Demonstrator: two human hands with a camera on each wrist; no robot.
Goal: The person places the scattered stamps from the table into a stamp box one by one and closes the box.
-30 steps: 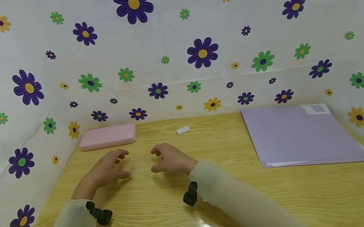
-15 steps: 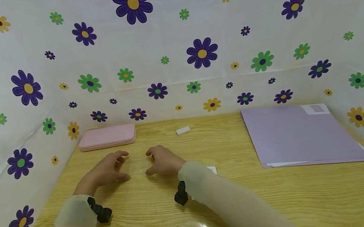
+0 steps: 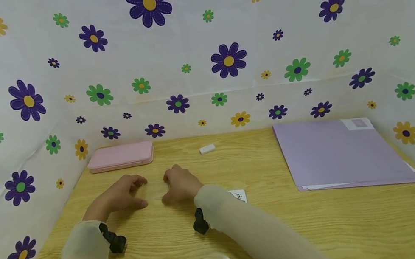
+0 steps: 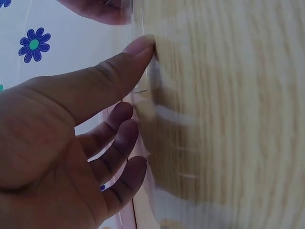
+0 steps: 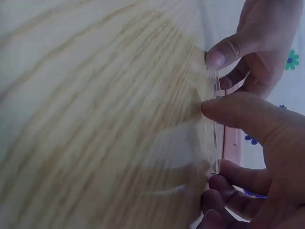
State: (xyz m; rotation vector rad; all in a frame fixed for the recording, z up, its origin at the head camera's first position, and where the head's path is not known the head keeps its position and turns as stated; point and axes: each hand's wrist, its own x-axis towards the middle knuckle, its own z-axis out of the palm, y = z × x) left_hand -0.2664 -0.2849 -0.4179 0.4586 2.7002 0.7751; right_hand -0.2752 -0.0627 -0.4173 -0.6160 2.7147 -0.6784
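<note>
A flat clear plastic case, hard to make out against the wood, lies low at the table between my hands. My left hand holds its left end, thumb on the near side and fingers curled toward the far side. Facing it, my right hand grips the case with thumb and fingers spread across its width. In the right wrist view the thin edges of the case run between my right thumb and index finger, with the left thumb at the other end. The hands hide both ends in the head view.
Behind the hands lies a pink pencil case, with a white eraser to its right. A small white card with a printed picture shows beside my right forearm. The purple folder holds papers. Flowered cloth walls the table.
My right hand has moved left, closer to the left hand, narrowing the visible stretch of the clear case. The white card has come into view behind the right forearm.
</note>
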